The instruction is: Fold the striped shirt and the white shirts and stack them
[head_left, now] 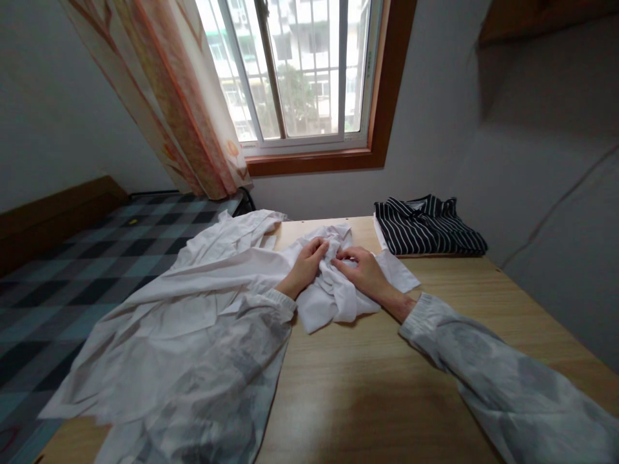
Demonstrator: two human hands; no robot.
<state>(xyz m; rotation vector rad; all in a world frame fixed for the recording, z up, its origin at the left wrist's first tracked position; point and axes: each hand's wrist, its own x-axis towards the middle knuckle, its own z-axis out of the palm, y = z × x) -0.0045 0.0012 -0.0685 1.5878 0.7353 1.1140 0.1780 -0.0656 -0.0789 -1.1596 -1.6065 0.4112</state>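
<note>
I watch a person at a pale wooden table (348, 393), with a window (300, 77) at twelve o'clock beyond their hands. A white garment (193, 283) lies crumpled over the tabletop, bunched at the centre of the dial and trailing broadly from ten round to eight. The left hand (308, 265) is closed on the bunched cloth, thumb along the top; the right hand (360, 270), just beside it, is narrow, fingertips pinching the same gathered folds. Both wrists come out of grey-and-white patterned sleeves (512, 374).

At two o'clock, by the table's far edge, sits a folded black garment with white stripes (430, 229), a white edge peeking out along its left side. Toward six the wood grain runs bare and slightly shiny. A bed with a dark checked cover (97, 270) stands at nine, a flowered curtain (184, 103) hangs at eleven, and a brown shelf (546, 22) juts from the grey wall (445, 129) between one and two.
</note>
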